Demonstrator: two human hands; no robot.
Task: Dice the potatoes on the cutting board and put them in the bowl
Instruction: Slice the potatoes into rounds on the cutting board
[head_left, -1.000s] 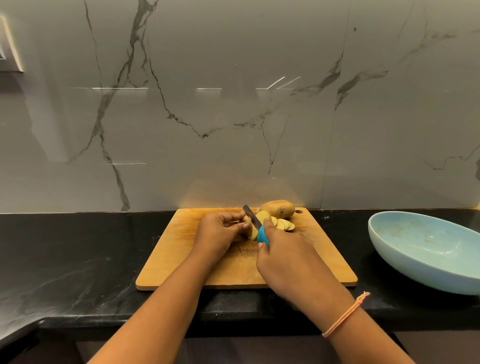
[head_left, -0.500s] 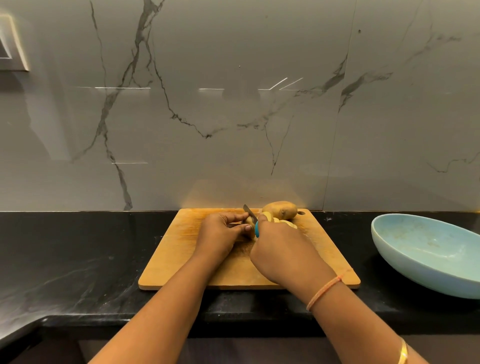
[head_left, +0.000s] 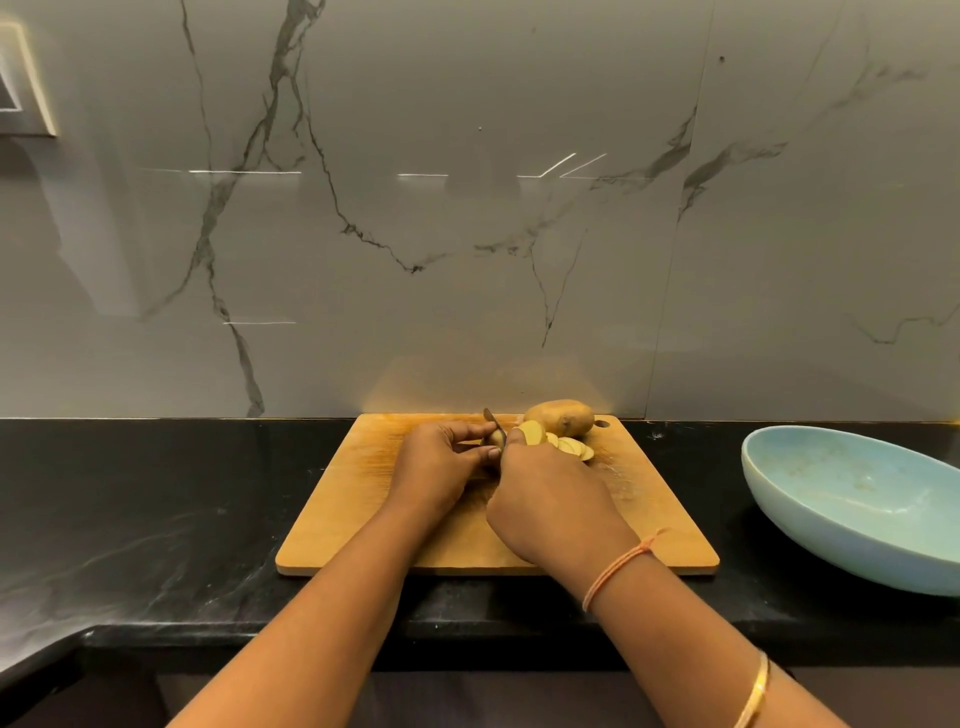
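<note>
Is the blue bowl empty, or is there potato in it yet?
Empty, as far as shows: the bowl has a bare inside with only faint smudges; its right edge is out of frame.

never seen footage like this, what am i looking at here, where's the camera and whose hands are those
No machine here: a person works with two bare hands. One wide-angle camera on the person's head looks forward and down, so the arms come in from below. A wooden cutting board lies on a black countertop. The left hand holds a part-cut potato on it; the right hand grips a knife, whose blade tip shows between the hands. Cut potato slices lie just right of the blade, a whole potato sits at the board's far edge, and a light blue bowl stands to the right.
</note>
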